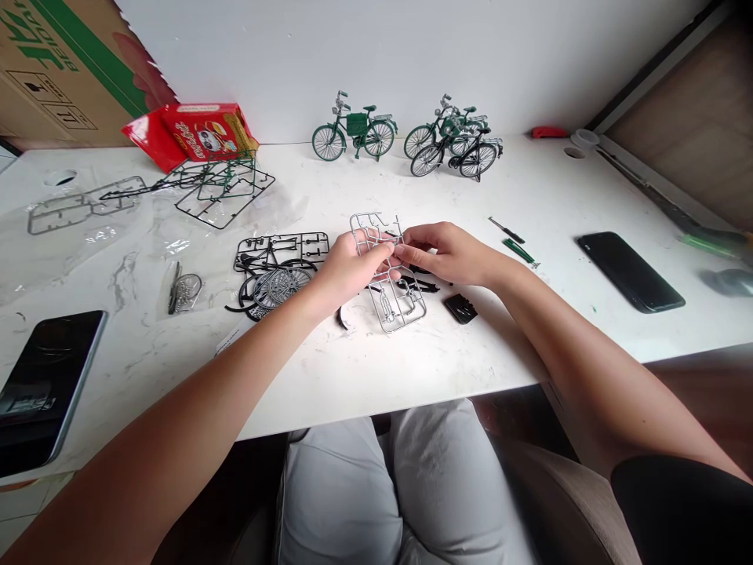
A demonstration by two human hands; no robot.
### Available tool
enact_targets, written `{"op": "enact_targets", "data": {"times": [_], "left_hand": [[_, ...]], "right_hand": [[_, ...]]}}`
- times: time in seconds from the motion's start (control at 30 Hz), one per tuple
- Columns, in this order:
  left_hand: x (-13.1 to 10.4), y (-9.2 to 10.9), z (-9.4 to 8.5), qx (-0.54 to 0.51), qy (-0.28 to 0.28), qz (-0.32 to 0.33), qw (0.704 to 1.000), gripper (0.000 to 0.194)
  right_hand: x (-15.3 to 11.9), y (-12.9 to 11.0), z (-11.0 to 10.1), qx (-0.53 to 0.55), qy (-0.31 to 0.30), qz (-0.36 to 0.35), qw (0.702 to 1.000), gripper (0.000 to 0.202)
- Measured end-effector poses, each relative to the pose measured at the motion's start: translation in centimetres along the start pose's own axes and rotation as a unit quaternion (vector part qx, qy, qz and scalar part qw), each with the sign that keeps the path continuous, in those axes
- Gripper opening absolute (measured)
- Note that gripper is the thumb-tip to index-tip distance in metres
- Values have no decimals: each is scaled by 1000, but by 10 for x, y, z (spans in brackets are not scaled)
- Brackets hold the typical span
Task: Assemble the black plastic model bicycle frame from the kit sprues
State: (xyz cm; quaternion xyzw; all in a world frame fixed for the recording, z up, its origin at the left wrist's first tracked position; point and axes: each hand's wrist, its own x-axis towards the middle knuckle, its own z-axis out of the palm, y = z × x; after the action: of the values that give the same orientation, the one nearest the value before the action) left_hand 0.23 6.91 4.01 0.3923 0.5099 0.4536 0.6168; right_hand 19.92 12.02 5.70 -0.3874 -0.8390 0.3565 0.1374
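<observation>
A silver plastic sprue [405,323] with small model-bicycle parts on it is held up over the white table. My left hand [353,271] grips its middle, thumb in front and fingers behind. My right hand [450,253] pinches its right edge, the fingertips close to my left thumb. Any small part between those fingertips is hidden. Beneath and beside the hands lie black loose parts [420,284] and a small black piece [460,308]. Left of my left hand lie a black sprue [311,238] and several spoked wheels [279,286].
Assembled model bicycles, one green [356,125] and one black [456,159] among them, stand at the back. A red box [205,133] and emptied sprues [235,205] lie back left. Phones [52,384] [632,271] flank the workspace. A screwdriver [507,231] and green tweezers [520,252] lie right.
</observation>
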Motion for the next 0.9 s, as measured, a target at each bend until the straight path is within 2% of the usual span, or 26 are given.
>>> {"op": "enact_targets", "data": {"times": [0.9], "left_hand": [[2,-4,-2,18,-5,10,1000,4]], "right_hand": [[0,-1,-1,-3,-5,-3,1000,42]]}}
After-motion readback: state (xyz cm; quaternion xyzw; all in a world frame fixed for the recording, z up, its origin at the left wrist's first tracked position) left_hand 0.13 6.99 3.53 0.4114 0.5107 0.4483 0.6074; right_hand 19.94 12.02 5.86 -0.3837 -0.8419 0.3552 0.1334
